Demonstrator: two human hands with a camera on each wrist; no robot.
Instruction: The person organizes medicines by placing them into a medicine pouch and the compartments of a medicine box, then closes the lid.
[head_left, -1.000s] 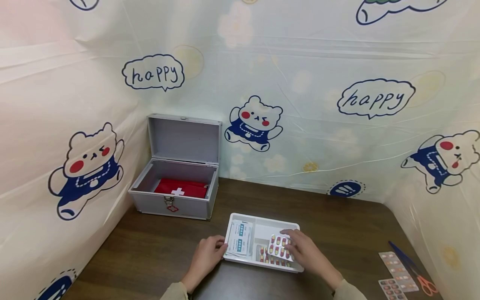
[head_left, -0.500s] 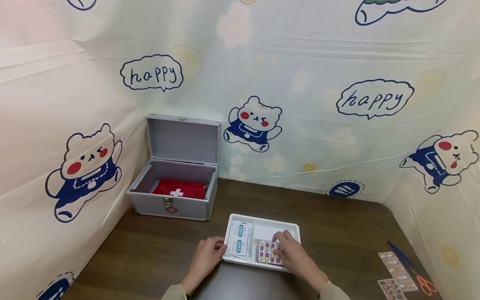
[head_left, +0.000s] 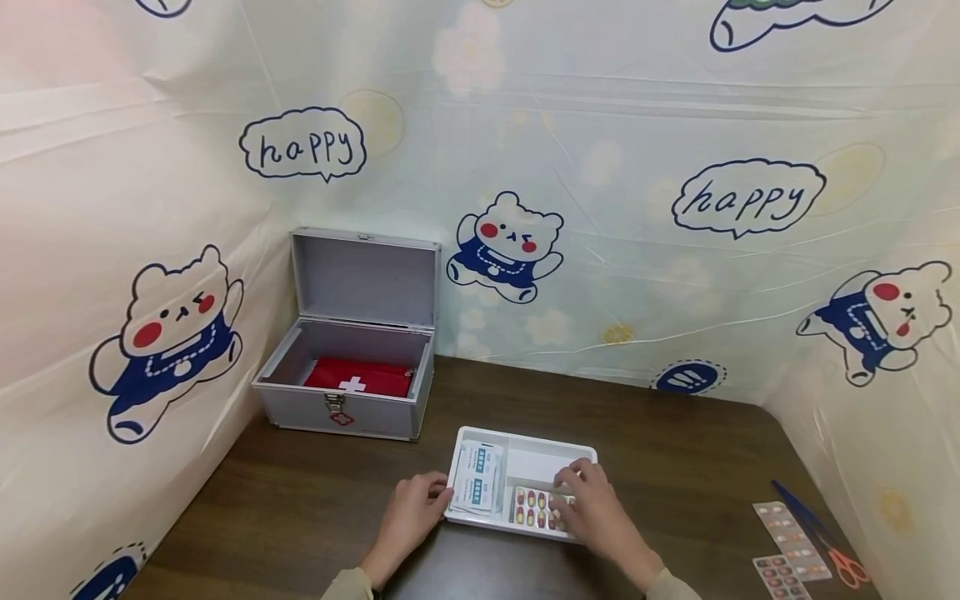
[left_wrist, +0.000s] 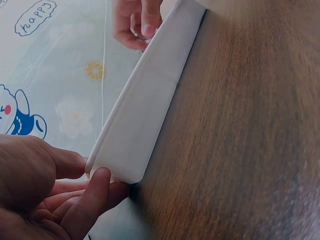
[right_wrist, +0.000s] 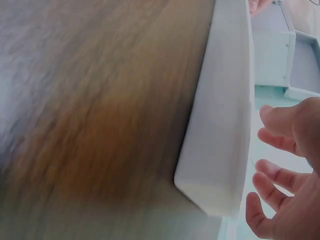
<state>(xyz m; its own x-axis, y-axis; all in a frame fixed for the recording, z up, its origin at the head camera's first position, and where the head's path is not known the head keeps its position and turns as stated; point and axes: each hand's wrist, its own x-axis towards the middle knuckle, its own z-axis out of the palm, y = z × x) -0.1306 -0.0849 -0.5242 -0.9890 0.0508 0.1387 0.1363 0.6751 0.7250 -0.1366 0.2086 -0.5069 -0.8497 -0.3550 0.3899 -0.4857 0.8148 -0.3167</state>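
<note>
The white divided tray rests on the table. My left hand holds its left corner; in the left wrist view the thumb and fingers bear on the rim and outer wall. A blister pack of red-and-yellow capsules lies in the front right compartment. Over that pack's right part hovers my right hand, its fingers loosely bent and spread. The right wrist view shows nothing between those fingers. Flat white-and-teal packets fill the left compartment. Part of the capsule pack is hidden behind the right hand.
An open silver first-aid case stands at the back left, with a red pouch inside. At the right lie two more blister packs and orange-handled scissors. Printed fabric walls the table in.
My right hand has lowered the capsule blister pack into the front right compartment and let go of it, then shifted slightly right. The left hand has stayed at the tray's corner.
</note>
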